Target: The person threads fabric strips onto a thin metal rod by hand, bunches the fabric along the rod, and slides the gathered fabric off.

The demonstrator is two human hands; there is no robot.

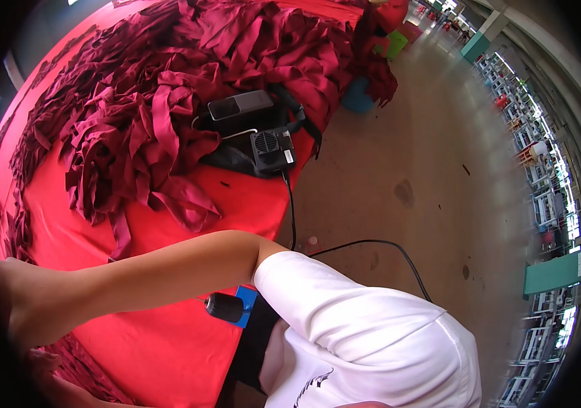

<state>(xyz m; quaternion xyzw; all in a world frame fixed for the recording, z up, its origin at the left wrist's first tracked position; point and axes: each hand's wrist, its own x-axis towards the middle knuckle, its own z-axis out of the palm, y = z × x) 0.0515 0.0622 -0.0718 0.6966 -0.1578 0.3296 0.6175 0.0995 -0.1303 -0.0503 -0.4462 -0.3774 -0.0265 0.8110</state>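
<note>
My right arm reaches across a red cloth-covered table, and my right hand is at the far left edge of the view. Its back faces me, with the fingers hidden behind it and by the dark rim. Below it, my left hand shows only in part, close to a bundle of maroon fabric strips. What either hand holds is out of sight. A large heap of maroon fabric strips spreads over the table beyond my right arm.
A black device with a round grille and a flat black device lie by the table's edge, cables attached. Nearer me, a black round-bodied object sits against a blue square. Brown floor borders the table; workstations line the far side.
</note>
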